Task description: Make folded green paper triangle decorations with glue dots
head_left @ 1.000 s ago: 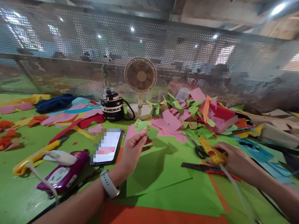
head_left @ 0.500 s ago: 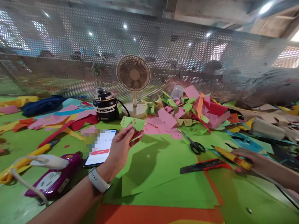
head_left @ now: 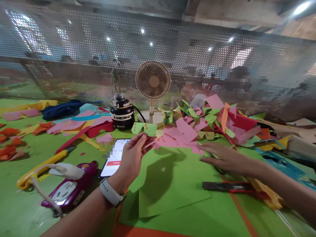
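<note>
Pinched in my left hand (head_left: 135,154), raised over the green sheets (head_left: 177,184), is a small green paper piece (head_left: 144,128) with orange marks. My right hand (head_left: 219,156) is blurred, palm down with fingers spread, and holds nothing. It passes over the black scissors (head_left: 219,168), which it mostly hides. Below it lies the red and black cutter (head_left: 229,187). The yellow tool (head_left: 269,194) rests under my right forearm, partly hidden.
A phone (head_left: 115,159) and a purple power strip (head_left: 71,187) lie on the left. Behind stand a black bottle (head_left: 122,113) and a small fan (head_left: 153,80). Paper scraps (head_left: 187,131) pile up at the back right; a mesh screen rises beyond.
My right hand has let go of the yellow tool and moved left over the scissors. My left hand still holds the green piece. The view has turned slightly left.
</note>
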Demonstrator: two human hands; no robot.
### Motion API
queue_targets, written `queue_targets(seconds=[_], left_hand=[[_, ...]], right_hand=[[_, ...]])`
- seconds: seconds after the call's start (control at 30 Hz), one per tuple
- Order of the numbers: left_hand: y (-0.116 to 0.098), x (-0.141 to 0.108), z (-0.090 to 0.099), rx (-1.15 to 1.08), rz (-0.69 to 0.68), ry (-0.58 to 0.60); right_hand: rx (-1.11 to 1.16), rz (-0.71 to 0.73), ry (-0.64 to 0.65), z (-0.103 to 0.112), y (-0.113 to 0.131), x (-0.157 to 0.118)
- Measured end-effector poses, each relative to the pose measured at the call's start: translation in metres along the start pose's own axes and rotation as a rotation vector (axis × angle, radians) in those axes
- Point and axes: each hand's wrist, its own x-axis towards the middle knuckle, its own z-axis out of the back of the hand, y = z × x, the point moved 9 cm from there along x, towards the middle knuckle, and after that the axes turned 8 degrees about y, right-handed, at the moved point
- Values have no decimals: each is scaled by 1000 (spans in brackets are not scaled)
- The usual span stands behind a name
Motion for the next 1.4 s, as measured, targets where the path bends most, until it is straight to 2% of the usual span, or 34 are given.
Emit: queue_targets(seconds=[0.07,0.13,0.2,0.27,0.33,0.43,0.57,0.7,0.83,1.0,1.4], left_hand=[[3,-1,0,-4,12,8],[6,-2,-1,-11,34,15],[8,-3,-1,-21,46,12],[7,-4,-1,-28,41,3],[6,-3,-1,-25,40,-5],[5,-3,-2,-16,53,-11],[4,-2,-1,-14,44,-21],[6,-2,0,3,57,-24],[6,-2,2,5,58,-36],[3,-2,1,13,47,-47],[4,-3,-2,65,64,-21]], right_hand=[[-42,57,30,-25,27,51],[-154,59,53,-49,40,91],[-224,36,49,-65,43,116],[-257,21,35,-75,42,128],[-278,77,-12,-78,46,130],[-299,159,-138,-68,50,124],[-291,45,-224,-44,36,124],[-280,-31,-226,-32,30,131],[-272,-76,-203,-35,28,140],[-289,-3,-179,-40,36,150],[-263,40,-149,-48,50,163]])
